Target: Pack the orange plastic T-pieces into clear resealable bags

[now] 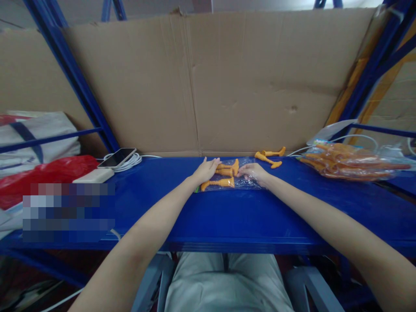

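A small clear plastic bag [242, 183] lies on the blue shelf [227, 216] with three orange plastic pieces [224, 172] on or in it. My left hand [205, 170] rests at the bag's left side, fingers stretched toward the orange pieces and touching them. My right hand [253, 172] lies on the bag's right side, fingers bent down onto the plastic. Whether the pieces are inside the bag or lying on it I cannot tell. Two more loose orange pieces [269, 157] lie just behind and to the right.
A big clear bag of orange pieces [349, 162] sits at the right. A phone [117, 157] on coiled white cable, a white power bank [94, 175] and a red bag [39, 175] lie at the left. Cardboard [221, 82] walls the back.
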`<state>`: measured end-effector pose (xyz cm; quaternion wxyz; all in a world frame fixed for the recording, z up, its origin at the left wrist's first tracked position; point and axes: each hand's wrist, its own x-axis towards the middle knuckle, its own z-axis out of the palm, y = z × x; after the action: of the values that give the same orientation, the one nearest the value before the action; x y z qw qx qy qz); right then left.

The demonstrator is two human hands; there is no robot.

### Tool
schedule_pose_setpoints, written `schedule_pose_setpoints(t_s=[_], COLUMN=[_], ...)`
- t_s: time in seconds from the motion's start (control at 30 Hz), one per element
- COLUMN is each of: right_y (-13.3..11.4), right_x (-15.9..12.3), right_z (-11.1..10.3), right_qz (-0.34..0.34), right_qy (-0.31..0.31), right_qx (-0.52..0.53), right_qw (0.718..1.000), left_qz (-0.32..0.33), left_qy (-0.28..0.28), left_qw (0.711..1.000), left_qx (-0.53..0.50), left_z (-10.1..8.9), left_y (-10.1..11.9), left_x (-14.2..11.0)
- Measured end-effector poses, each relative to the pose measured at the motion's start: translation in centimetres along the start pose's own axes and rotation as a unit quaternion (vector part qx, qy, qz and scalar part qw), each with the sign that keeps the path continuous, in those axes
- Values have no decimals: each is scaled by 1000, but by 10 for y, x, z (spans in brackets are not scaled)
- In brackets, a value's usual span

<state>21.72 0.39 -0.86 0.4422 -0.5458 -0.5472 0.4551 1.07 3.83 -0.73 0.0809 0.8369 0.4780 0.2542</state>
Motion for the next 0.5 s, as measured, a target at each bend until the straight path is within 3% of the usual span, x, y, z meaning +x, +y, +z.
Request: schedule_pose_setpoints(t_s=[0.23, 0.5], right_y=[3, 2], right_x=[0, -3], right_z=[0, 5], right_qz=[-15, -26], right_qy=[-48, -60], right_qx=[-10, -16], right_qw=[999, 998], left_qz=[33, 26], left_qy=[-14, -37], left_qw=[990, 983], left_qx=[134, 179], left_z=[-6, -7], left_y=[-6, -10], left_x=[0, 5])
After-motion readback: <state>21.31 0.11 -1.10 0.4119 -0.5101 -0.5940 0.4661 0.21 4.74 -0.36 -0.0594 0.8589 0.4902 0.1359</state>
